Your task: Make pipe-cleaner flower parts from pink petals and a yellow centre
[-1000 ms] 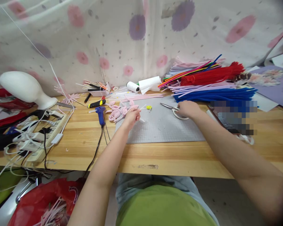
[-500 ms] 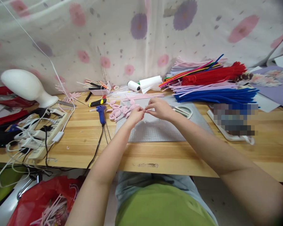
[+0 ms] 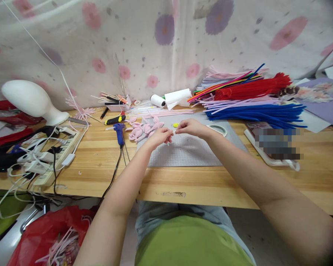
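My left hand [image 3: 162, 136] is closed in a pinch above the grey cutting mat [image 3: 188, 155]. My right hand [image 3: 189, 128] pinches too, its fingertips almost meeting those of the left. Between them is a tiny pale piece, mostly hidden by the fingers and too small to name. Just behind the fingertips lies a small yellow thing [image 3: 175, 125]. Left of my hands is a cluster of fuzzy pink loops and petals [image 3: 140, 131], shaped from pipe cleaners. Pale-handled scissors [image 3: 220, 129] show partly from behind my right wrist.
A blue glue gun [image 3: 119, 135] with its cord and a yellow-black cutter [image 3: 114, 120] lie left. Blue pipe cleaners [image 3: 255, 112] and red ones [image 3: 255, 87] are stacked back right. A power strip [image 3: 58, 159], white foam head [image 3: 30, 99] and phone [image 3: 266, 147] flank the mat.
Both hands have shifted slightly; my right hand sits a little lower and further right. The small yellow thing behind the fingertips has come into view.
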